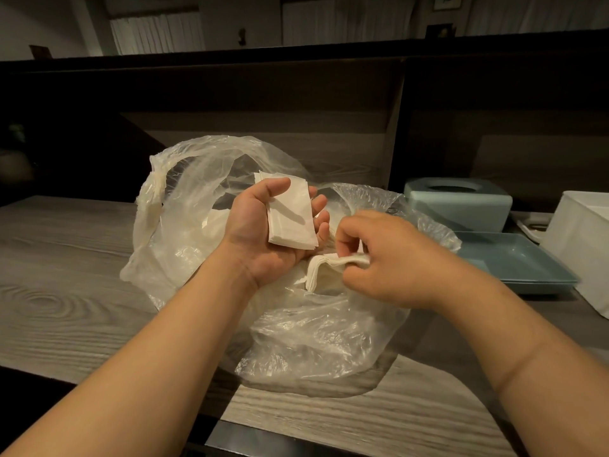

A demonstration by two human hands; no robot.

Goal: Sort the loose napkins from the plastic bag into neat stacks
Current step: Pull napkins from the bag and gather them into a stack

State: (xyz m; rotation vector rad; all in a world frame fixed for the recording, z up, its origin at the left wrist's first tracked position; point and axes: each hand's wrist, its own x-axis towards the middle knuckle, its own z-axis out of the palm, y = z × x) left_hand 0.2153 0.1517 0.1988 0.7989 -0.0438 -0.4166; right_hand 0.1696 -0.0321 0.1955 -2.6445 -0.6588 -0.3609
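Clear, crinkled plastic bag (204, 206) sits mid-counter on the grey wood-grain counter (66, 275), mouth gaping toward you, more white napkins showing dimly through the film.

Left hand (263, 232), palm up over the bag's mouth: a squared stack of folded white paper napkins (291, 216) lies across the fingers, thumb pressed on its near-left edge. Grip half-curled, cradling more than clamping. Keep the palm level and the thumb down so the edges stay flush.

Right hand (385, 255), just beside the left wrist, low over the bag: fingers curled tight, pinching a small fanned bundle of white napkins (326, 268) by one end; the free ends splay out to the left. Before you add it, my judgement is to square those loose ends first, then lay the bundle flat on the stack with folds matching. Added fanned, it will likely skew the pile.

Right of the bag: pale blue tissue box (458, 202), blue-grey rectangular tray (514, 262), white plastic bin (586, 232).
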